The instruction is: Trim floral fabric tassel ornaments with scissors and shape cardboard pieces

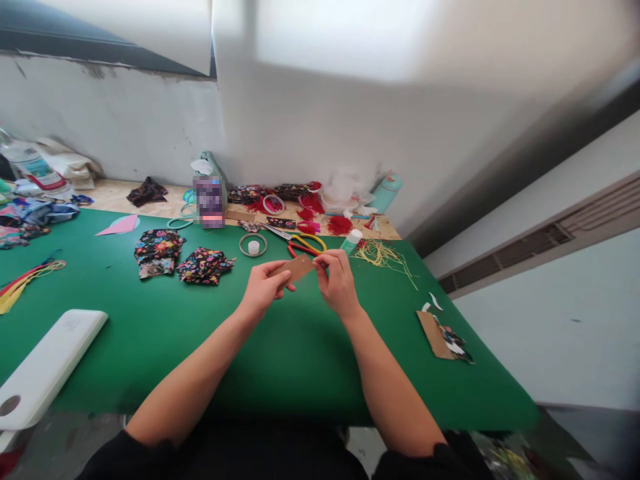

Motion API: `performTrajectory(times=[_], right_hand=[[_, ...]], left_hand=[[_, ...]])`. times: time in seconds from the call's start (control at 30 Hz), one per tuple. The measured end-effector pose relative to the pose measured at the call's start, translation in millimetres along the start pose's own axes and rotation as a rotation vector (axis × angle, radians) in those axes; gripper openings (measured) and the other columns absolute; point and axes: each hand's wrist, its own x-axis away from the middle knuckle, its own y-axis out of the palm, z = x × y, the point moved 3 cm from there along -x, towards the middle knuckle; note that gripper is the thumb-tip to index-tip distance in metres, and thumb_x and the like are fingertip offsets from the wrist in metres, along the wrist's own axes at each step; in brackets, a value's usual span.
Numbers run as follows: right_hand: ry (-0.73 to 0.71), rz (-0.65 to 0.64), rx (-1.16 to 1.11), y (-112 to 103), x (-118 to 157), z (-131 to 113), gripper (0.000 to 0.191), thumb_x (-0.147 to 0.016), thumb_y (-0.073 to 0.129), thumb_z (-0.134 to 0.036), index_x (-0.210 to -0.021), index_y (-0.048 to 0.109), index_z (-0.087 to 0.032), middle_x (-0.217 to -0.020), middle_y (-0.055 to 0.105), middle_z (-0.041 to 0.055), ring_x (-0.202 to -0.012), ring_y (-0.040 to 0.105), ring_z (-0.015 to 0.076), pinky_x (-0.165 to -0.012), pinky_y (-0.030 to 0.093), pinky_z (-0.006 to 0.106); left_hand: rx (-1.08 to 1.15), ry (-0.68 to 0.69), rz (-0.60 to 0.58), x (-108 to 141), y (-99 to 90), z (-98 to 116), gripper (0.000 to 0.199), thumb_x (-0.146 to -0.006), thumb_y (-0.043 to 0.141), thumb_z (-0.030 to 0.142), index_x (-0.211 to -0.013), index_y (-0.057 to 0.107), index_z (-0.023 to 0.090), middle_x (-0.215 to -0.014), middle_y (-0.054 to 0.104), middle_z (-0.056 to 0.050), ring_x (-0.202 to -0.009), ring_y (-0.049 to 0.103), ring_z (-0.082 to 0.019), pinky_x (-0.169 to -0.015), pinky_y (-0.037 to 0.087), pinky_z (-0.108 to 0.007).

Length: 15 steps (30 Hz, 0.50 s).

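My left hand (266, 287) grips a small brown cardboard strip (299, 268) between thumb and fingers, above the green table mat. At the strip's right end, my right hand (337, 280) has thumb and fingers pinched together; whether they hold the strip's tip or something tiny I cannot make out. Just beyond the hands lie scissors (307, 243) with red and yellow handles. A small bottle with a white cap (352, 240) is right behind my right hand. Farther left are a ring with a white cap (254, 248) inside it and folded floral fabric (205, 266).
More floral fabric (159, 248) lies on the green mat (295, 367). Yellow strings (383, 257) and a cardboard piece with scraps (437, 335) are at right. A white lamp-like device (55, 363) stands at left. Red tassels (339, 225) and a blurred-out box (209, 200) line the back wall.
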Motion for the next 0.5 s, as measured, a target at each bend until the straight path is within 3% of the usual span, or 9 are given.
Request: performTrajectory(times=[0.5], right_hand=[[0.001, -0.154, 0.038, 6.7, -0.5, 0.7, 0.013, -0.091, 0.044, -0.015, -0.093, 0.056, -0.02, -0.084, 0.053, 0.0078, -0.082, 0.053, 0.0207, -0.072, 0.05, 0.036]], left_hand=[[-0.297, 0.331, 0.033, 0.8, -0.9, -1.4, 0.024, -0.071, 0.059, 0.016, -0.092, 0.07, 0.013, -0.072, 0.064, -0.001, -0.051, 0.059, -0.01, -0.052, 0.048, -0.023]])
